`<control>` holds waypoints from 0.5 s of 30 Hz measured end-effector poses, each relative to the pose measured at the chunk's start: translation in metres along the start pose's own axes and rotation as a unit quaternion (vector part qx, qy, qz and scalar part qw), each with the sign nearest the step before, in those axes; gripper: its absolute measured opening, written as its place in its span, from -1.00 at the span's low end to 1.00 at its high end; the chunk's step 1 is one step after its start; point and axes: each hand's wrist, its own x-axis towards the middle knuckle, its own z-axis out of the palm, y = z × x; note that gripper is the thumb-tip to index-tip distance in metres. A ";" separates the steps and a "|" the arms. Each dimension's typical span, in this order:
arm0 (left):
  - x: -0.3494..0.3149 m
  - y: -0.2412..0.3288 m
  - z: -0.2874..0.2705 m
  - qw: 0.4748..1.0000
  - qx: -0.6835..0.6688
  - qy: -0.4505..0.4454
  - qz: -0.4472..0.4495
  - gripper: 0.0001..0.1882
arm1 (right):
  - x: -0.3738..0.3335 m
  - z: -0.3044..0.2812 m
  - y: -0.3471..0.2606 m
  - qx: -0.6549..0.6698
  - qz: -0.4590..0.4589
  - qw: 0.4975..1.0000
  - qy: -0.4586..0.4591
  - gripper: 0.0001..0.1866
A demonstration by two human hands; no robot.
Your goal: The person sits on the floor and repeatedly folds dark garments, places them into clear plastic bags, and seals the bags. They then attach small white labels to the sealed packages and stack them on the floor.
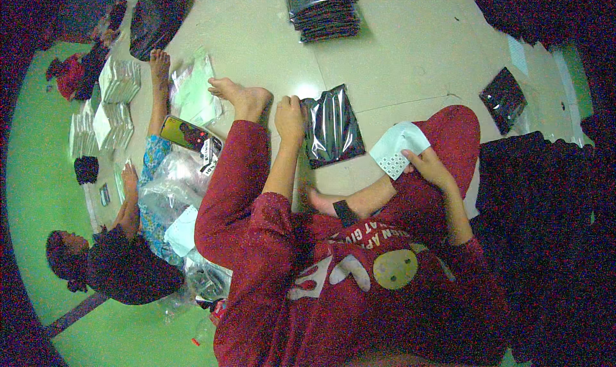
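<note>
On the floor in front of me lies a shiny clear plastic packet with folded black cloth inside (332,128). My left hand (290,119) is closed at its upper left edge, fingers curled down and their tips partly hidden. Over my bent right leg, my right hand (428,168) pinches a pale blue sheet (399,147) between thumb and fingers. Rows of small dark-printed squares, like labels, cover the sheet's lower left part. The sheet and the packet lie close together but seem apart. A small black piece (345,213) rests by my right ankle.
A stack of black packets (322,14) stands ahead; another black packet (504,101) lies at right. Dark cloth (536,219) is heaped beside me. To my left are a phone (183,133), clear plastic bags (173,190), white stacks (119,81) and a seated person (128,271).
</note>
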 end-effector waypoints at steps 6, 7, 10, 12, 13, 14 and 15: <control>-0.026 -0.011 -0.021 0.974 -0.169 -0.149 -0.025 -0.78 | 0.006 0.002 -0.006 -0.037 0.055 0.998 -0.023 -0.64; -0.026 -0.013 -0.024 0.968 -0.204 -0.134 -0.053 -0.79 | 0.008 0.002 -0.007 -0.040 0.051 0.997 -0.028 -0.66; -0.020 -0.006 -0.026 0.955 -0.253 -0.046 -0.148 -0.73 | 0.012 0.004 -0.007 -0.041 0.037 0.998 -0.040 -0.67; -0.012 0.011 -0.016 0.963 -0.236 0.070 -0.112 -0.69 | 0.013 0.003 -0.007 -0.044 0.041 0.997 -0.043 -0.69; -0.011 0.023 -0.010 0.980 -0.180 0.056 -0.070 -0.61 | 0.013 0.003 -0.007 -0.048 0.050 0.997 -0.044 -0.71; -0.008 0.032 -0.004 0.986 -0.164 0.029 -0.030 -0.55 | 0.012 0.003 -0.008 -0.050 0.057 0.996 -0.043 -0.72; -0.012 0.042 0.000 0.994 -0.098 -0.039 0.005 -0.49 | 0.012 0.003 -0.008 -0.046 0.057 0.997 -0.038 -0.71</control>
